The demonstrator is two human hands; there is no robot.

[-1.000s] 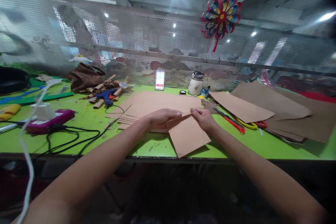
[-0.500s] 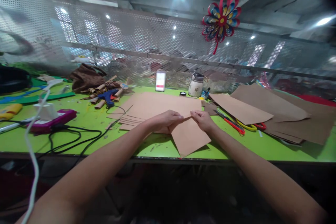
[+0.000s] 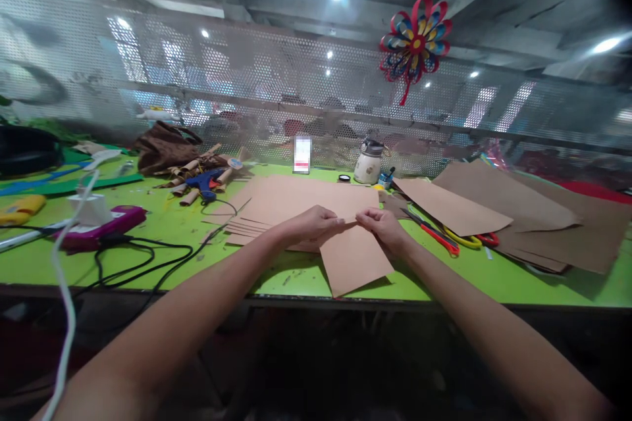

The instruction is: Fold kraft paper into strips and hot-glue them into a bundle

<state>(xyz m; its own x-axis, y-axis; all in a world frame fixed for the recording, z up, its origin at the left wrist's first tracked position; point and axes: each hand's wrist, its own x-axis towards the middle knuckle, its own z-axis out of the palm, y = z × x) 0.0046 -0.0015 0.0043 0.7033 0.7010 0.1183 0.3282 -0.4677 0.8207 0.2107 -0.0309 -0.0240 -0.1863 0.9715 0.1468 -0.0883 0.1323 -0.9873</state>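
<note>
At the frame's centre, your left hand (image 3: 316, 222) and right hand (image 3: 382, 225) pinch the paper's (image 3: 353, 260) upper edge.

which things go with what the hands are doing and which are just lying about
In use:
rectangular tan paper sheet, pinched by left hand and right hand
probably the rectangular tan paper stack behind it

Apparently lying about:
oblong magenta plastic power strip
rounded cream bottle with grey lid
slumped brown fabric bag

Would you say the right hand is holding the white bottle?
No, the right hand pinches brown paper; the white bottle stands on the table beyond.
</note>
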